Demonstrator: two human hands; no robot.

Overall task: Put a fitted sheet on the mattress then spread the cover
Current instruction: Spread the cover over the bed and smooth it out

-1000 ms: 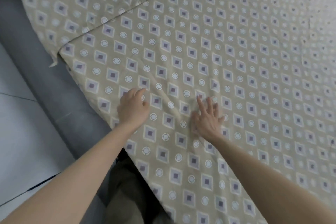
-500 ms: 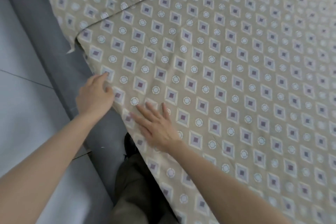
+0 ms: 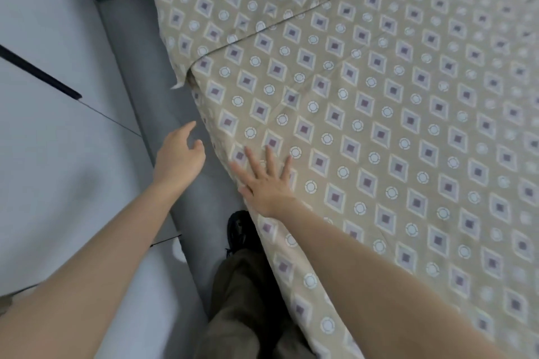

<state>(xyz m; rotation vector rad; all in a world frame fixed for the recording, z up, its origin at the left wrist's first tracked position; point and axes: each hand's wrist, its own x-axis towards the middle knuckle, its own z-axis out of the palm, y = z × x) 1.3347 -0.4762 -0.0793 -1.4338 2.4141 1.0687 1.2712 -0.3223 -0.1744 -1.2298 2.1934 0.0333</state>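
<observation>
Beige patterned cover (image 3: 379,125) lies over the bed and hangs down at the bed's side edge next to the person. The right hand (image 3: 268,183) presses flat on it beside that edge, grip released, fingers spread. The left hand (image 3: 179,154) hovers over the grey bed frame (image 3: 137,67), loosely curled, grasping nothing. I judge the step is smoothing the cover; next the left hand should take the hanging edge and pull it straight. A fold (image 3: 262,30) farther up needs flattening, and the person's leg (image 3: 242,300) stands close against the bed
</observation>
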